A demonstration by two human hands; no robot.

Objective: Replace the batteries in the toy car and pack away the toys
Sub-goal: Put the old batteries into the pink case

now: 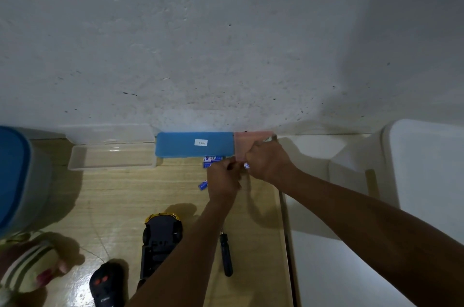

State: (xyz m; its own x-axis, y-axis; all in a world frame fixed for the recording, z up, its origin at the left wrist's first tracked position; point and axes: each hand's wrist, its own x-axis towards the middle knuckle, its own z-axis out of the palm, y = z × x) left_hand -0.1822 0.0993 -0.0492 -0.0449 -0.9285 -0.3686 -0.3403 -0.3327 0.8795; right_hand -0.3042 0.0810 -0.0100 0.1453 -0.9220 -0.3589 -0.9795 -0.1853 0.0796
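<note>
Centre frame, at the table's (120,196) far edge, below the wall (226,43): both hands meet.

Right hand (267,161): fingers curled, over the pink end of a blue box (180,144). A battery (246,165) end shows at its thumb, apparently held.

Left hand (222,178): fingers curled, tips against the right hand. What they pinch is hidden; cannot tell.

Loose batteries (213,159) lie just below the box, one more (203,185) left of the left hand.

Car (160,239): lower centre, upside down, black underside up, beside the left forearm.

Screwdriver (226,256) lies right of that forearm. Remote (105,284) at bottom left. Clear tub (113,156) left of the box. Blue bin (15,176) at the left edge.
</note>
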